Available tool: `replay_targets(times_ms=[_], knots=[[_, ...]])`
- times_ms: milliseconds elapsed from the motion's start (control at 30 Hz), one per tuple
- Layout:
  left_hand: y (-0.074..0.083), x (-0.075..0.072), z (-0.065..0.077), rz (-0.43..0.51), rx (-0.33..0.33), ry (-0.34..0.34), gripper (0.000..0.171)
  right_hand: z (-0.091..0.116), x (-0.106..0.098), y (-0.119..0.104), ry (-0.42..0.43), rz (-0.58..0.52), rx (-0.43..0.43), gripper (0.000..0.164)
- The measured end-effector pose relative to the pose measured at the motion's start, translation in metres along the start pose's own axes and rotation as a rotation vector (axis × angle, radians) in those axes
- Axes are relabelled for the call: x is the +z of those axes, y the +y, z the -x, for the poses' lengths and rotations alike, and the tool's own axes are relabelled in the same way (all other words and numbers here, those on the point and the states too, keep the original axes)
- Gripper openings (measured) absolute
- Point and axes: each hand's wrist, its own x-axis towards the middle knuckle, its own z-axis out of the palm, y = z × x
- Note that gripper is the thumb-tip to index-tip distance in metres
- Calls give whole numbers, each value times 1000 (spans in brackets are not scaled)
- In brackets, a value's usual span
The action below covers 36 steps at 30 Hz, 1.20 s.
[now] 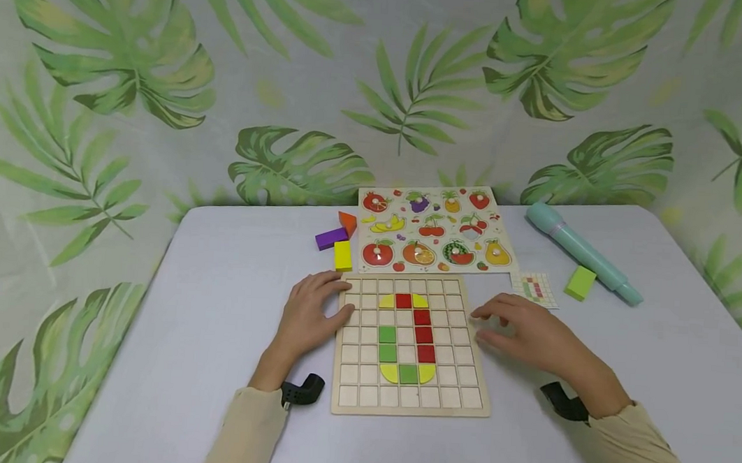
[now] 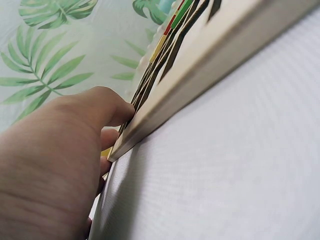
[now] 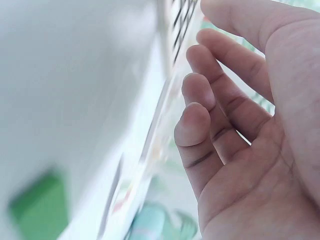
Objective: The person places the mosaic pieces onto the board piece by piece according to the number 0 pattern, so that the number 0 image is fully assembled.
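A wooden grid board [image 1: 346, 394] lies flat on the table, with red squares [image 1: 423, 335], green squares [image 1: 388, 353] and yellow quarter-rounds [image 1: 389, 373] forming an oblong ring in its cells. At the board's left edge rests my left hand [image 1: 308, 316], its thumb reaching over the border and the other fingers by the upper left corner. In the left wrist view that thumb touches the board's rim [image 2: 165, 100]. My right hand [image 1: 529, 334] hovers beside the right edge, fingers loosely bent and nothing between them; the right wrist view shows the bare palm [image 3: 260, 180].
Behind the board lies a fruit puzzle [image 1: 409, 228]. A small pattern card [image 1: 534, 289], a green block [image 1: 580, 282] and a teal microphone-shaped stick [image 1: 584, 251] are at right. Purple [image 1: 331, 239], orange [image 1: 347, 223] and yellow [image 1: 342, 256] blocks cluster at back left.
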Motion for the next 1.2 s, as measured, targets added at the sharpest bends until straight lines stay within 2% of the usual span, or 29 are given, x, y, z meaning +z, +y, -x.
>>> replay_targets(times_ms=[233, 367, 667, 800, 1033, 1200], knots=[[0, 0, 0, -2, -1, -1, 35, 35, -11, 24, 78, 16, 15, 29], [-1, 1, 0, 1, -2, 3, 35, 51, -13, 34, 87, 22, 38, 31], [-2, 2, 0, 0, -11, 3, 36, 81, -13, 57, 85, 15, 17, 41], [-2, 2, 0, -4, -13, -1, 36, 89, -14, 65, 71, 8, 13, 43], [-1, 1, 0, -8, -17, -8, 35, 92, -14, 70, 107, 16, -37, 42], [0, 0, 0, -9, -19, -12, 35, 92, -12, 72, 122, 32, -33, 38]])
